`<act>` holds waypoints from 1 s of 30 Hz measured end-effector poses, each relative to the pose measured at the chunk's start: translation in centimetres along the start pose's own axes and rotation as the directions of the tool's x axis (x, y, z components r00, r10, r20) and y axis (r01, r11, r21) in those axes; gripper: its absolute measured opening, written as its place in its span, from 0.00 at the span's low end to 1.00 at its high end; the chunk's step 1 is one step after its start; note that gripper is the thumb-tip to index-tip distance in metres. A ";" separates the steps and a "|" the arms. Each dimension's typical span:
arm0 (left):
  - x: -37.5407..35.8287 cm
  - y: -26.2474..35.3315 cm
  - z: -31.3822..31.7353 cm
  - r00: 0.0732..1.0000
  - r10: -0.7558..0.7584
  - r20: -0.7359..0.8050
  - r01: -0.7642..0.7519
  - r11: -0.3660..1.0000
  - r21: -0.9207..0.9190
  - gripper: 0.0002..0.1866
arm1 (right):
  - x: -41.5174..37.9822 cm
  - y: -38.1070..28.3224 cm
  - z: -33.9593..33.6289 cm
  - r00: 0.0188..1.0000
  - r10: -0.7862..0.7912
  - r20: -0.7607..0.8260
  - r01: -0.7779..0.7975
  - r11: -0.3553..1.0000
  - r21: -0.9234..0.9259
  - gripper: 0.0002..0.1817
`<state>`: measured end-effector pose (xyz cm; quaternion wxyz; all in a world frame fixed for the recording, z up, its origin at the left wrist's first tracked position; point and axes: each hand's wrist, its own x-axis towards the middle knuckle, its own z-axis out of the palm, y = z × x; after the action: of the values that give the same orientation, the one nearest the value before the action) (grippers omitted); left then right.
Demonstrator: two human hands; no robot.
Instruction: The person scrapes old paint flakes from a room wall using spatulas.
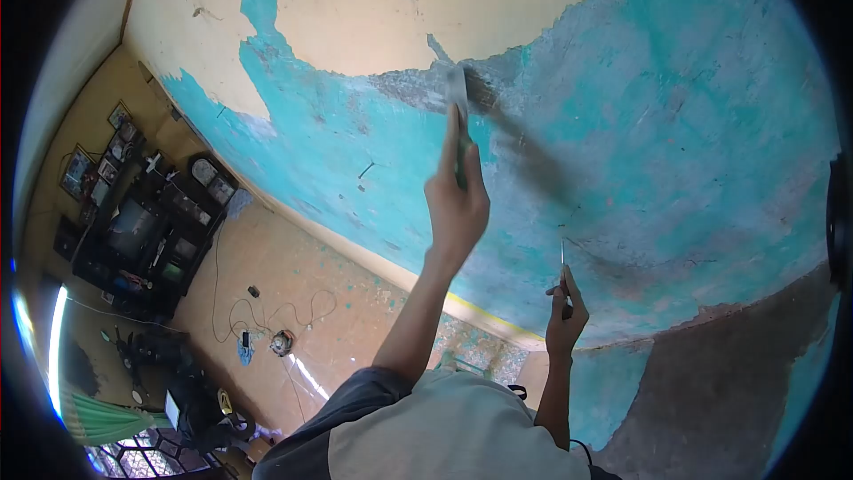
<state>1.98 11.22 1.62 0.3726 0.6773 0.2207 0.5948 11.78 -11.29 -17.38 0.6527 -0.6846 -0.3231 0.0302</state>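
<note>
My left hand [458,204] is raised to the wall, its fingers wrapped round the handle of a scraper [457,87]. The flat metal blade overlaps the ragged edge where cream paint [355,13] meets the turquoise layer [391,156]. Lower and to the right, my right hand [566,320] is closed on a thin metal tool [562,253] with a dark handle, its narrow tip pointing up in front of the wall; its exact kind does not show. Grey bare patches lie around the scraper blade, and a shadow falls to its right.
Paint flakes [471,347] litter the floor along the wall base. A cable [293,307] trails over the tiles near a small round device [282,343]. A dark cabinet [142,222] with a television and a motorbike [169,360] stand at the left. Nails [366,171] stick out of the wall.
</note>
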 end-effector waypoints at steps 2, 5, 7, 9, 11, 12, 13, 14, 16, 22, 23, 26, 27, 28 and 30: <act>1.6 0.2 -0.2 1.000 -0.019 0.013 0.020 0.998 -0.054 0.28 | 0.1 -0.1 -0.1 1.000 0.010 0.024 -0.010 1.000 -0.007 0.22; 1.4 0.4 -0.4 0.999 -0.036 0.031 0.035 0.999 0.041 0.29 | 0.4 -0.5 0.2 0.999 -0.012 0.034 0.012 1.000 -0.006 0.22; 0.6 -0.5 -0.5 1.000 0.020 0.013 -0.020 1.000 0.008 0.29 | 0.4 -0.5 0.4 0.999 -0.042 0.019 0.042 0.999 0.002 0.22; -0.1 -1.3 -0.4 0.997 0.074 -0.011 -0.075 0.997 -0.024 0.28 | 0.1 -0.4 0.4 0.998 -0.031 0.045 0.032 0.999 -0.022 0.22; -0.3 -1.7 -0.3 0.999 0.019 0.042 -0.018 1.000 -0.010 0.27 | 0.0 -0.4 0.3 0.998 -0.011 0.062 0.014 0.999 -0.041 0.22; 1.0 -0.4 -0.6 1.000 0.028 0.012 -0.028 0.999 -0.020 0.27 | 0.0 -0.4 0.3 0.997 0.015 0.075 -0.011 0.998 -0.061 0.22; 2.9 -0.2 -0.5 0.994 0.078 -0.073 -0.078 0.997 -0.001 0.27 | 0.2 -0.6 0.3 0.997 0.014 0.073 -0.010 0.998 -0.063 0.22; 4.7 0.7 -1.2 0.997 0.044 -0.057 -0.043 0.999 0.017 0.27 | 0.3 -0.9 0.4 0.998 -0.001 0.070 0.005 0.998 -0.060 0.22; 6.8 2.0 -2.2 0.999 0.015 -0.044 -0.013 0.999 0.046 0.26 | -0.1 -1.3 0.6 0.997 -0.019 0.072 0.023 0.998 -0.057 0.22; -0.2 -2.9 -0.7 0.995 0.097 0.003 -0.097 0.995 0.033 0.26 | -0.1 -0.1 0.6 0.998 -0.049 0.041 0.051 0.997 -0.051 0.23; -0.8 -4.1 -0.1 0.971 0.238 -0.015 -0.236 0.969 0.077 0.27 | 0.1 -0.2 0.6 0.998 -0.054 0.038 0.056 0.997 -0.054 0.23; 1.3 -0.4 -1.7 0.998 0.054 0.045 -0.053 0.998 -0.024 0.27 | -0.1 -0.6 0.7 0.999 -0.001 0.035 0.002 1.000 -0.026 0.24; 2.3 0.0 -2.1 0.996 0.018 0.083 -0.014 0.999 -0.052 0.28 | 0.0 -0.7 0.8 0.999 -0.007 0.043 0.009 0.999 -0.033 0.23; 2.5 0.0 -2.0 0.997 0.009 0.074 -0.006 0.999 -0.033 0.28 | 0.1 -0.8 0.9 0.999 -0.014 0.051 0.016 0.999 -0.042 0.23; 2.5 -0.4 -2.3 0.996 0.025 0.087 -0.025 1.000 -0.004 0.29 | 0.0 -0.9 1.3 0.998 -0.024 0.055 0.026 0.999 -0.036 0.22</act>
<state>0.29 13.85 2.91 0.3752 0.7048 0.1950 0.5696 10.78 -10.18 -16.75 0.6313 -0.6913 -0.3498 0.0346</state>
